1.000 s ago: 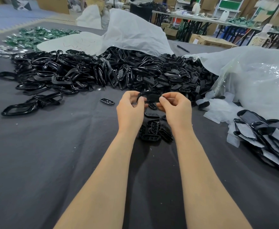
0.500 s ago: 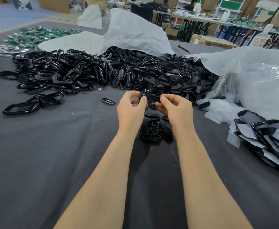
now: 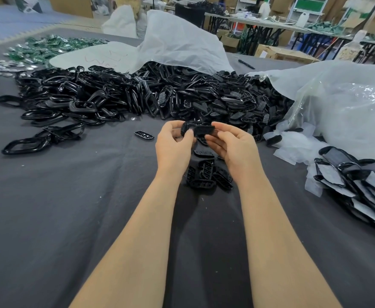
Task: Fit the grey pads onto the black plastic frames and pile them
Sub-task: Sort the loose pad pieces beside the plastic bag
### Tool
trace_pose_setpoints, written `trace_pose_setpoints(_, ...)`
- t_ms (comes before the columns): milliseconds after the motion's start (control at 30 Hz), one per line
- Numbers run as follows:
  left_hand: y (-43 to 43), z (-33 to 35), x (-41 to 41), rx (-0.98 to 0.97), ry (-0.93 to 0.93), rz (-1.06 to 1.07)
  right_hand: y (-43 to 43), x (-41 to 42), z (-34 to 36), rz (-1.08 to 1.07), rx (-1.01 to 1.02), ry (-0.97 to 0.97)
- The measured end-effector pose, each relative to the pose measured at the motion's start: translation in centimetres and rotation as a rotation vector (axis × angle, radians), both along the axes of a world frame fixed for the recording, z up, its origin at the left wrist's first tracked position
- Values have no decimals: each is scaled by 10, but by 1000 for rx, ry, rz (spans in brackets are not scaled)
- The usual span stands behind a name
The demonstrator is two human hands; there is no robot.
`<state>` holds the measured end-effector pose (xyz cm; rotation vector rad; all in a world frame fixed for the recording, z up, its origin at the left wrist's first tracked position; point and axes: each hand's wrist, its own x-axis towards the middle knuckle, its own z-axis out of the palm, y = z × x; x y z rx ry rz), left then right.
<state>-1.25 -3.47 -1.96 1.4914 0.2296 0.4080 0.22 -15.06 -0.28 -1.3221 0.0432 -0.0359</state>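
Observation:
Both my hands hold one small black plastic frame (image 3: 198,130) above the dark cloth. My left hand (image 3: 173,145) pinches its left end and my right hand (image 3: 233,145) pinches its right end with curled fingers. Whether a grey pad sits in it I cannot tell. Just below my hands lies a small pile of black gridded frames (image 3: 208,174). A big heap of loose black frames and rings (image 3: 137,94) spreads across the back. At the right edge lies a stack of frames with grey pads (image 3: 359,185).
A single gridded piece (image 3: 144,134) lies left of my hands. Large black rings (image 3: 42,138) sit at the left. White plastic bags (image 3: 342,107) cover the right and back (image 3: 177,43). Green parts (image 3: 48,45) lie far left. The table is covered with dark grey cloth (image 3: 71,207).
My hands have stayed in place; the fingers have shifted slightly round the black frame, and the right hand has turned a little.

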Motion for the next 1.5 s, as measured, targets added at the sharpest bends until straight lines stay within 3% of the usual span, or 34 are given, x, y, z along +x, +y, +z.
trace_pose_setpoints(433,-2,2,0,-43,6,-66,3,0,-4,-125,-308,-162)
trace_pose_setpoints(733,-2,4,-2,55,-6,-86,8,-2,-6,-268,-571,-260)
trace_pose_setpoints(800,-1,4,-2,18,-1,-87,7,0,-8,-269,-534,-177)
trace_pose_setpoints(900,-1,3,-2,-27,14,-106,5,4,-5,-103,-175,55)
trace_pose_setpoints(967,-1,3,-2,-19,22,-109,5,4,-4,-47,-76,70)
trace_pose_setpoints(1233,-3,-2,-1,68,57,-71,6,3,-6,-123,-319,-83)
trace_pose_setpoints(1500,-3,0,-3,124,43,-56,7,2,-8,-132,-403,-98)
